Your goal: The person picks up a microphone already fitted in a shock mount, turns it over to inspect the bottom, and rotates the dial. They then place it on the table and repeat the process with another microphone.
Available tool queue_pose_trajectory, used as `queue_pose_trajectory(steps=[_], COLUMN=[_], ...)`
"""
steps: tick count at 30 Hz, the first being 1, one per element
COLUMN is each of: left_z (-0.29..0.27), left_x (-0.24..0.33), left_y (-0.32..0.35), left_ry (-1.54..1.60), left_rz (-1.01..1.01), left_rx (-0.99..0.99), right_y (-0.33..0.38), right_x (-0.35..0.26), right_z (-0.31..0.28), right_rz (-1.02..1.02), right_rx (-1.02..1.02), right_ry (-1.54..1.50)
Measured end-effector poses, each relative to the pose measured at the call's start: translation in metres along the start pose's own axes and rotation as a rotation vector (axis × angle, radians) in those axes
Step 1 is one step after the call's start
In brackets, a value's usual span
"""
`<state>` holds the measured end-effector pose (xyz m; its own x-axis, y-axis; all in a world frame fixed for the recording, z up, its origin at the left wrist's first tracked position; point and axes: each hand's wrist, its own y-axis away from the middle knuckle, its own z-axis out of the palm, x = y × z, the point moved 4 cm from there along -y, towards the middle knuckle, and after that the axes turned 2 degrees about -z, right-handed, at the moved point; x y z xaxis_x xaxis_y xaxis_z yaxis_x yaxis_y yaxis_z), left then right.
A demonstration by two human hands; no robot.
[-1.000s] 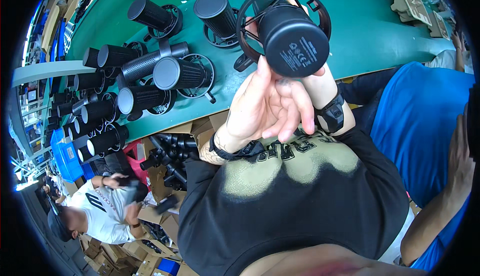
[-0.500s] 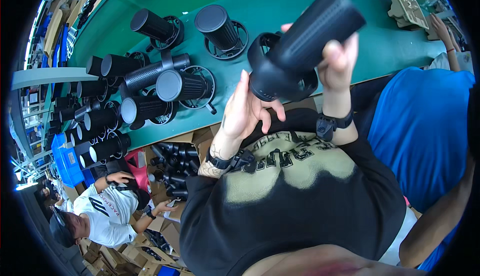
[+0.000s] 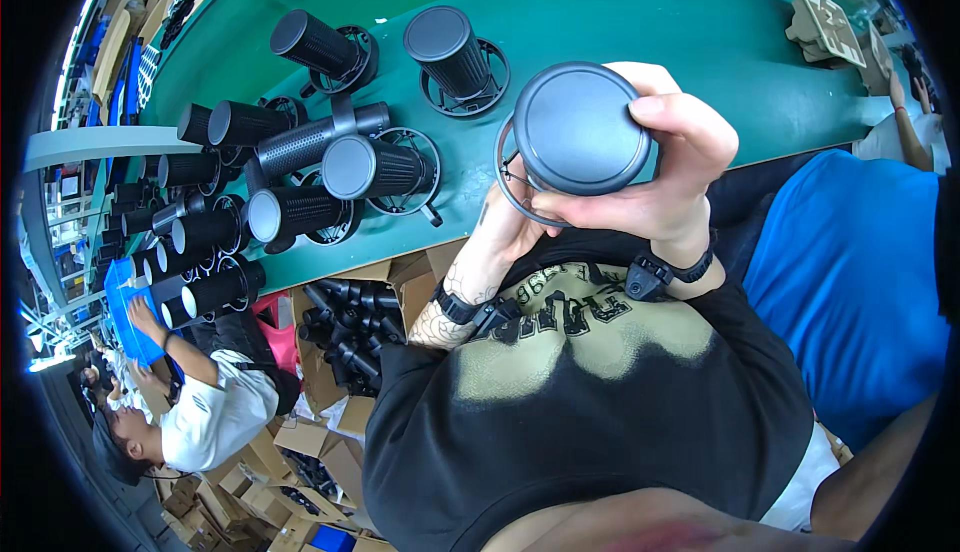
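A black cylindrical part [image 3: 582, 130] with a round ring base is held up close to the camera, its flat round end facing me. My right hand [image 3: 668, 167] wraps around it from the right, fingers over its top edge. My left hand [image 3: 500, 237] is under and behind the part, mostly hidden by it, gripping its ring base. Both wrists wear black bands. Below the hands is my black shirt with a pale print.
A green table [image 3: 640, 22] carries several identical black cylinders on ring bases [image 3: 452, 52] at the left and back. A cardboard box of black parts [image 3: 350, 337] sits under the table edge. A person in white [image 3: 205, 417] works lower left; another in blue [image 3: 850, 282] is at the right.
The black part has been turned from tilted on its side, pointing up right, to end-on toward the camera. My left hand has gone from open beside it to underneath it.
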<state>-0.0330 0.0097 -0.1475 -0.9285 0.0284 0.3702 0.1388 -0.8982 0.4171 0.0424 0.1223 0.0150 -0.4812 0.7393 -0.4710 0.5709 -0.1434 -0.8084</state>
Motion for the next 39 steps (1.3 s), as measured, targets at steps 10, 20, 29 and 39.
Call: queue_pose_trajectory(steps=[10, 20, 29, 39], left_z=[0.019, 0.034, 0.072, 0.03], left_x=[0.016, 0.038, 0.045, -0.02], left_y=[0.01, 0.001, 0.025, -0.002], left_ry=[-0.187, -0.16, -0.405, -0.42], left_rz=[0.052, 0.182, 0.336, -0.044], left_rx=[0.073, -0.014, -0.013, -0.31], right_y=[0.006, 0.008, 0.008, -0.012], right_x=[0.01, 0.005, 0.008, -0.017], right_z=[0.001, 0.008, 0.003, -0.01], right_rz=[-0.012, -0.007, -0.047, 0.342], right_rx=[0.236, 0.252, 0.206, -0.014], right_ry=[-0.304, -0.428, -0.389, 0.188])
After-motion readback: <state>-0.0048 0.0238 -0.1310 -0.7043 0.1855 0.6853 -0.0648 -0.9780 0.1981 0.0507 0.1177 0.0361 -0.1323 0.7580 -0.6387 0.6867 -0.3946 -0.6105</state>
